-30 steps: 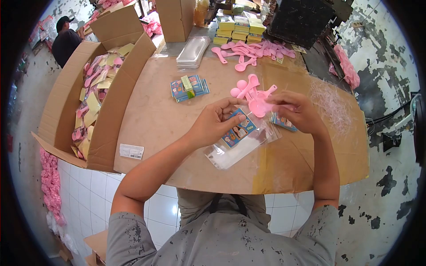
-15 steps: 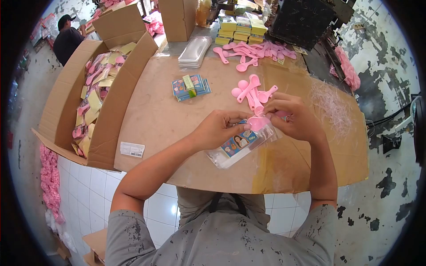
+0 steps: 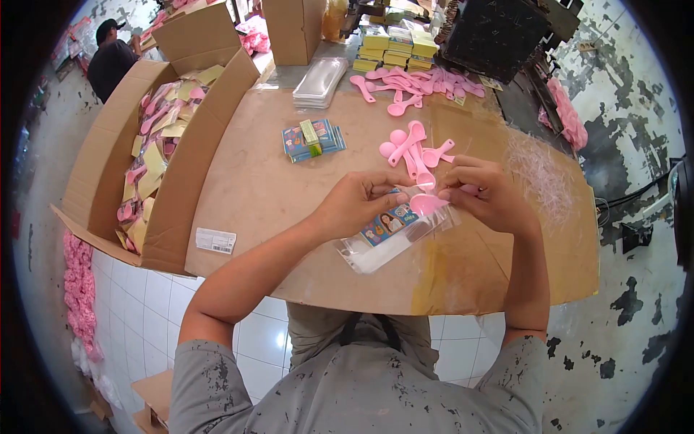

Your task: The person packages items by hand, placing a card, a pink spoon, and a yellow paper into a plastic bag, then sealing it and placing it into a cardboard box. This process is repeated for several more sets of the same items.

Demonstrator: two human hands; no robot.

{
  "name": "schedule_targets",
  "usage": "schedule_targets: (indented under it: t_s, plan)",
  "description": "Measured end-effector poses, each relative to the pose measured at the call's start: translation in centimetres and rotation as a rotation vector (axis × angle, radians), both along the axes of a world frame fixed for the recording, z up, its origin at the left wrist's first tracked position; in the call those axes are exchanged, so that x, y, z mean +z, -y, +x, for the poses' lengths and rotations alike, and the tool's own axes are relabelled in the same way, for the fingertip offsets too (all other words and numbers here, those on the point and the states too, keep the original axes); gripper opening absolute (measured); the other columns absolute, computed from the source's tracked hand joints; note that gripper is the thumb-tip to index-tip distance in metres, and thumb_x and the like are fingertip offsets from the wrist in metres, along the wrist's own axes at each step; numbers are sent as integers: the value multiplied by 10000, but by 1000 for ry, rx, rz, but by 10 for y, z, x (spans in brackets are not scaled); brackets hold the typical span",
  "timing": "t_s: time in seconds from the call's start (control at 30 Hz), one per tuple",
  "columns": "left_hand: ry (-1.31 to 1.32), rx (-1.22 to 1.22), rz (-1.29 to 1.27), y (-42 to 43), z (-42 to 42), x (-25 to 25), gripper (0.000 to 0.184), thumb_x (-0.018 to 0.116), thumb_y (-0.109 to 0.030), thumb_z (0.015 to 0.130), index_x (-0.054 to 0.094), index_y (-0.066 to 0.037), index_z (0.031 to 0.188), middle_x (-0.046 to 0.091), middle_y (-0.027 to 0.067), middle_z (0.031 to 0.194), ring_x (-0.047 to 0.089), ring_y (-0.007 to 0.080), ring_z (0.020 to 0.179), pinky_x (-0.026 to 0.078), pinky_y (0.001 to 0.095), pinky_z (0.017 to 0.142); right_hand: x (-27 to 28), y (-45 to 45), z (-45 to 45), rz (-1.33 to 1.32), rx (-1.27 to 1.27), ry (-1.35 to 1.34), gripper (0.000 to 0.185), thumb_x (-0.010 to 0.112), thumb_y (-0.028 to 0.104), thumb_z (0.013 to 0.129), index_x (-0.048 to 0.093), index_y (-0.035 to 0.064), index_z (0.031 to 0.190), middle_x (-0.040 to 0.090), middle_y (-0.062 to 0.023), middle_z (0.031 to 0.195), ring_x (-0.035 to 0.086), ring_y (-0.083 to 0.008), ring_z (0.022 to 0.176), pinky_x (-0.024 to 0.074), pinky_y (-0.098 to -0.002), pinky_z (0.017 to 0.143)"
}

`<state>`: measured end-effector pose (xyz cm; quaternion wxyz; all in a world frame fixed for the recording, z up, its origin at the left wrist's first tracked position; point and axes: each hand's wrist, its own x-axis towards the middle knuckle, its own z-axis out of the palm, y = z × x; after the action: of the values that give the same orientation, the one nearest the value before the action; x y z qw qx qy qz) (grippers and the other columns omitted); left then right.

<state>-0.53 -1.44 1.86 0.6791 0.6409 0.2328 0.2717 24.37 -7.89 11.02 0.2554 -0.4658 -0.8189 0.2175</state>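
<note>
My left hand is closed on the upper edge of a clear plastic bag, which lies slanted over the table edge side of the work surface. Inside it shows a blue printed card with a picture of a person. At the bag's mouth is the bowl of a pink spoon. My right hand pinches this spoon toward its handle end, mostly hidden by the fingers; whether it also grips the bag's edge I cannot tell. Just beyond both hands lies a small heap of pink spoons.
A banded stack of blue cards and clear bags lie farther back. More pink spoons sit before yellow card stacks. An open carton of packed pieces stands left. Plastic strips lie right. Another person is far left.
The spoon's bowl and my right hand have shifted slightly to the right. My left hand's fingers have moved a little along the bag's upper edge and cover more of the card.
</note>
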Motion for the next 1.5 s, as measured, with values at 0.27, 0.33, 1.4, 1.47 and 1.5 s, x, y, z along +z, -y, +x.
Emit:
schedule_targets:
  t_s: [0.27,0.33,1.4,1.47,1.5]
  plan:
    - [-58,-16,31,-1,2,-12,369,653,-105,1033,611,32,1373,747,80,1145,683,75,990,581,250,821,-16,-2,-17,100,-141,-125,107,741,123,907,715,26,944,655,-79,856,606,-256,834,455,-377,787]
    - [-35,-37,-4,-2,2,-13,375,654,-104,1033,606,39,1376,746,78,1144,682,74,990,580,248,821,-15,-4,-11,117,-15,-21,92,746,73,899,714,8,957,667,-85,888,617,-242,825,488,-366,762]
    - [247,-139,-26,2,-4,4,523,627,-37,987,466,-16,1484,607,138,1413,582,175,1315,470,339,1091,41,5,-42,293,152,-161,81,767,24,885,714,20,946,694,-32,874,653,-135,822,504,-297,721]
    - [268,-131,-38,4,-7,8,514,608,-2,967,494,-14,1469,604,133,1416,576,179,1327,472,345,1094,48,12,-46,172,-51,-164,83,761,31,899,709,8,959,687,-21,841,631,-95,764,492,-266,673]
    - [287,-156,-55,6,-10,10,509,590,19,961,505,-13,1462,607,128,1413,573,177,1330,475,345,1093,49,14,-48,112,-151,-165,85,759,34,906,707,2,965,683,-16,825,620,-74,735,486,-251,649]
